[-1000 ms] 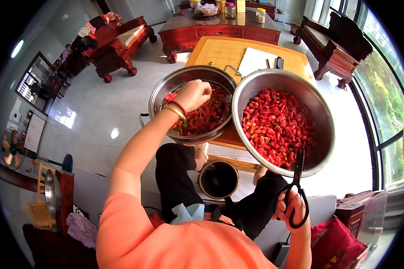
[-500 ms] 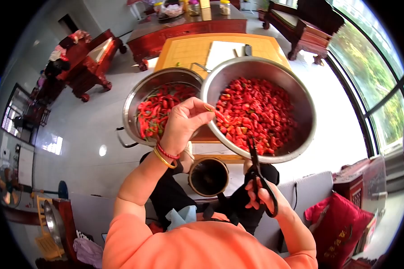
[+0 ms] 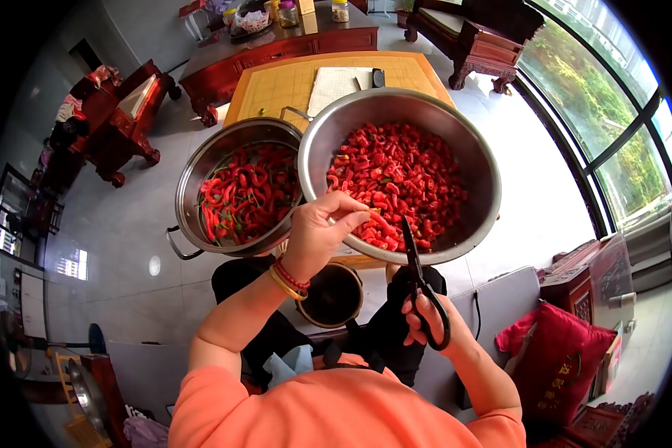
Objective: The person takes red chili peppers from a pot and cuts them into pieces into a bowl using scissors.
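My left hand [image 3: 315,237] pinches a red chili pepper [image 3: 381,226] between thumb and fingertips, over the near rim of the large metal basin [image 3: 479,179]. Cut red chili pieces [image 3: 396,175] fill the basin's bottom. In my right hand [image 3: 430,321] is a pair of black scissors [image 3: 415,272], fingers around the handles, blades pointing up beside the held chili. To the left stands a steel pot [image 3: 190,183] with whole red chilies [image 3: 250,190], some with green stems. My left hand is just right of the pot.
A wooden table [image 3: 265,82] bears both vessels, with a white sheet [image 3: 332,89] behind the basin. Between my legs stands a dark round bin [image 3: 332,295]. A red cushion [image 3: 560,358] lies at the right, and tall windows [image 3: 597,104] line that side.
My left hand has moved down with the chili, closer to the scissors' blades. The scissors stay in my right hand. The whole view has shifted, so the vessels appear farther left.
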The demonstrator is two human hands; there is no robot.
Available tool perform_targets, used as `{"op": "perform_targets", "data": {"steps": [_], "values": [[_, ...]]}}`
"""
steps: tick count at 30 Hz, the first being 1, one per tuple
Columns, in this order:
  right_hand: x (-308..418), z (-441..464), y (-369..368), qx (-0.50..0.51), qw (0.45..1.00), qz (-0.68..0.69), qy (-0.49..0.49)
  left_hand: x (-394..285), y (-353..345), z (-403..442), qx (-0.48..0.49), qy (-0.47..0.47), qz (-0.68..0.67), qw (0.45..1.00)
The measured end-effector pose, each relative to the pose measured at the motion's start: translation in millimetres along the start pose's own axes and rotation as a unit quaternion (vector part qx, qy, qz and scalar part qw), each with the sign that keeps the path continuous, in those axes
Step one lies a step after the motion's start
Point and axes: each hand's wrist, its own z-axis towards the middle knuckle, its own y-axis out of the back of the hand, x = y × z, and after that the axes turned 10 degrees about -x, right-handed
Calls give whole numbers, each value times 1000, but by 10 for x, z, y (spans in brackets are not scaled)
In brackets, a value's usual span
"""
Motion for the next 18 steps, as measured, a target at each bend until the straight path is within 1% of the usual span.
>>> {"op": "perform_targets", "data": {"steps": [3,4,5,8,11,12,13,15,18], "values": [[-87,-23,23,63,997,54,3,51,-16,30,-62,-23,-41,997],[-118,-27,20,87,993,77,7,65,-29,27,-69,-32,-29,997],[-122,-40,26,124,990,50,40,90,-46,12,-75,-39,-18,996],[-114,2,-24,110,992,53,21,123,-155,-49,-70,-41,-16,997],[-88,36,-44,58,997,52,0,125,-258,-118,-61,-20,-21,998],[-77,53,-55,42,998,48,-11,106,-267,-130,-57,-22,-5,998],[-33,43,-99,4,999,33,-13,86,-265,-140,-53,-25,12,998],[-23,42,-80,4,1000,17,-6,37,-269,-149,-54,-32,60,996],[-22,31,-73,3,1000,13,2,71,-290,-122,-93,-105,129,982]]}}
